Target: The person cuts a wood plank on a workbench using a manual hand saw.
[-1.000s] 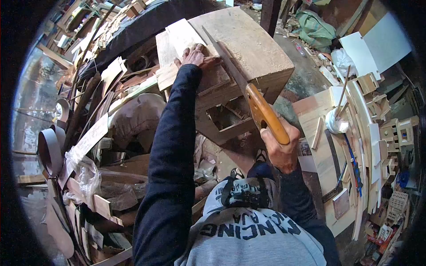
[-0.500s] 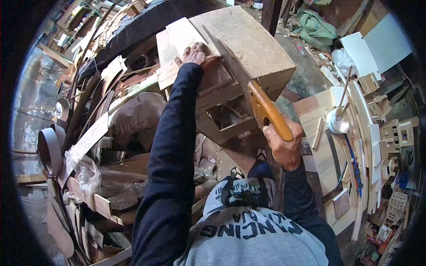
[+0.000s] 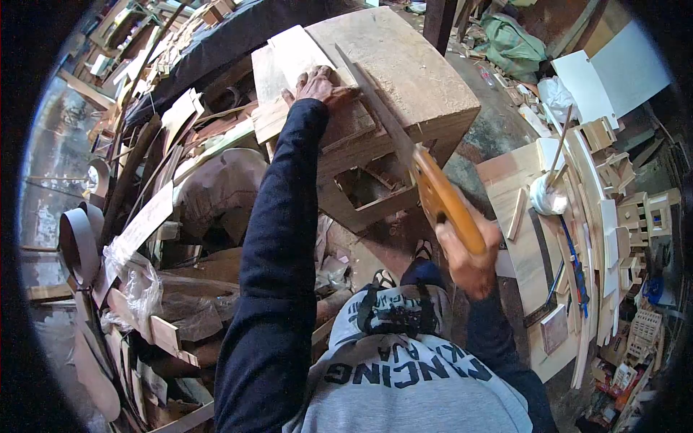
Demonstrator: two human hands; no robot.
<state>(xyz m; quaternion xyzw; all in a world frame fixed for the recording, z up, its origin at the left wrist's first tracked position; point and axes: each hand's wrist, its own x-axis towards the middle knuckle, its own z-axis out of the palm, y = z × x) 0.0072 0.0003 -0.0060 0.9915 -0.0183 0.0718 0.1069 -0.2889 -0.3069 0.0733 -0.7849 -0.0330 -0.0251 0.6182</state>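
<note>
Head view: steel-bladed handsaw with an orange-brown wooden handle (image 3: 434,179), blade over the big boxy pale-wood bench (image 3: 429,83), handle past its near edge.
My right hand (image 3: 473,261) has its fingers curled round the handle; my left hand (image 3: 315,88), fingers slightly spread, rests on the flat pale wooden board (image 3: 300,55) near the blade. Can't tell if teeth bite. Weak left pressure could let the board slip; a jumping blade could nick my fingers.

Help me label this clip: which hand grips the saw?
The right hand, closed around the wooden handle of the saw; the left hand instead rests on a pale board.
</note>
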